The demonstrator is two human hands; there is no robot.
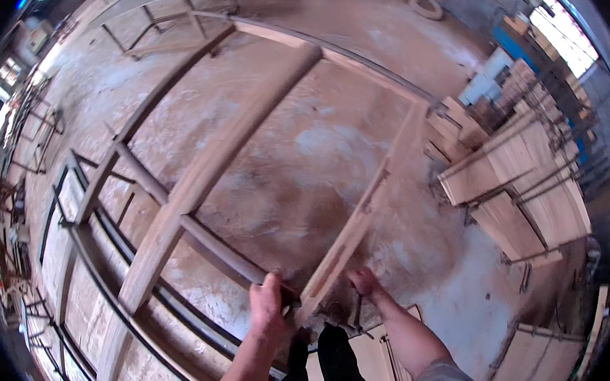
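A large wooden frame (244,116) of long rails and crosspieces stretches ahead of me across the workshop. My left hand (266,303) is closed around the near end of one crosspiece (224,257), thumb on top. The frame's right-hand rail (356,233), with slots along it, runs from between my hands to the far right corner. Just right of that rail's near end is my right hand (363,281), its fingers curled. A thin dark rod (359,312) shows below it, but whether the hand grips it is unclear.
Metal racks and long dark rails (116,232) stand at left, partly under the frame. Stacked boards (529,185) lie at right, with more boards (534,359) at lower right. A pale board (360,363) is by my legs. Another metal stand (152,22) is farther off on the stained floor.
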